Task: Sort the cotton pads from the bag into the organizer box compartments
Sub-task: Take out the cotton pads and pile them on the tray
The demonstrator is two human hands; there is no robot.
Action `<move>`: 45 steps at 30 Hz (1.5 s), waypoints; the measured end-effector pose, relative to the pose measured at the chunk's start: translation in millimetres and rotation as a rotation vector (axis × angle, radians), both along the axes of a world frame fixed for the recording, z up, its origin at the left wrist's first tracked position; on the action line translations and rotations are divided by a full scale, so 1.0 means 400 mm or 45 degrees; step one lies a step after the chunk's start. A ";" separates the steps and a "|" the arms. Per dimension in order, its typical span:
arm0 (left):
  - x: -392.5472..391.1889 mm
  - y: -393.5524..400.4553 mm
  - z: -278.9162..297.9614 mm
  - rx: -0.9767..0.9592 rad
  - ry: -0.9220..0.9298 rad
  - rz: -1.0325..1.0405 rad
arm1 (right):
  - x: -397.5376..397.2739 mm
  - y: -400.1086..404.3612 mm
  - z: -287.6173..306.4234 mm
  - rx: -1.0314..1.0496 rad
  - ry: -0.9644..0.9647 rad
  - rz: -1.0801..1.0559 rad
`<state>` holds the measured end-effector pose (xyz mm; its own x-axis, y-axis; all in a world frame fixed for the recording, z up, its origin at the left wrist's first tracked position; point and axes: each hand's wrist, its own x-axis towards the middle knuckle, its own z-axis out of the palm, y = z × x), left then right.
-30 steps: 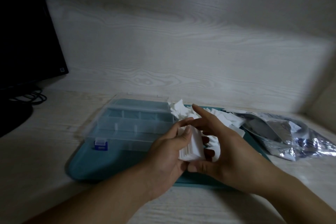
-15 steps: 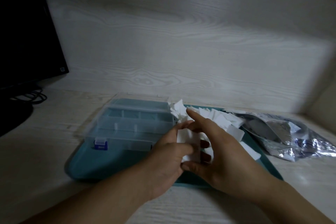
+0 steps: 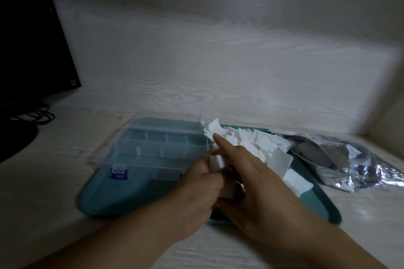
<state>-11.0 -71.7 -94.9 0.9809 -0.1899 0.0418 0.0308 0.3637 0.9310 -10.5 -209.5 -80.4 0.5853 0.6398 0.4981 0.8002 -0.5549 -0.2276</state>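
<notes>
Both hands, left hand and right hand, grip a cotton pad stack at frame centre; the organizer box lies just left, nearer the left hand.

A: Tabletop — pale wood grain. What lies on it?

B: Teal tray at centre. Crumpled silver bag just right of it. Dark monitor base and black cables far left.
</notes>
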 end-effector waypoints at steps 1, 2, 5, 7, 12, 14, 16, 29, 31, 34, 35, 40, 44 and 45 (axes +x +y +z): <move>-0.002 -0.001 0.002 0.010 -0.004 -0.003 | 0.001 0.000 -0.001 -0.003 -0.008 -0.002; -0.005 -0.001 0.004 0.014 -0.007 -0.003 | 0.001 0.000 -0.002 -0.004 -0.006 -0.004; -0.008 0.000 0.007 0.029 0.013 0.021 | 0.000 0.000 0.003 -0.016 -0.008 0.003; -0.006 0.000 0.007 0.023 0.039 0.021 | 0.000 -0.002 0.005 -0.014 -0.040 -0.003; -0.003 0.007 0.007 -0.013 0.080 -0.047 | 0.006 0.000 0.008 -0.044 -0.123 -0.035; -0.004 0.005 0.010 -0.021 0.074 -0.044 | 0.001 -0.004 0.017 -0.044 -0.085 -0.003; -0.005 0.005 0.011 -0.064 0.062 -0.031 | 0.003 -0.024 0.040 0.029 0.036 0.051; -0.013 0.010 0.026 -0.092 0.119 0.059 | 0.101 -0.146 0.071 -0.449 0.452 -0.413; -0.014 0.008 0.031 -0.111 0.136 0.072 | 0.095 -0.126 0.065 -0.520 0.414 -0.432; -0.017 0.008 0.034 -0.119 0.149 0.066 | 0.087 -0.114 0.061 -0.551 0.410 -0.437; -0.017 0.008 0.033 -0.118 0.144 0.058 | 0.087 -0.114 0.061 -0.552 0.422 -0.442; -0.017 0.008 0.035 -0.101 0.130 0.043 | 0.091 -0.122 0.061 -0.443 0.412 -0.460; -0.011 0.008 0.035 -0.110 0.166 0.046 | 0.093 -0.137 0.073 -0.344 0.507 -0.445; -0.011 0.010 0.035 -0.119 0.170 0.035 | 0.095 -0.141 0.079 -0.271 0.548 -0.411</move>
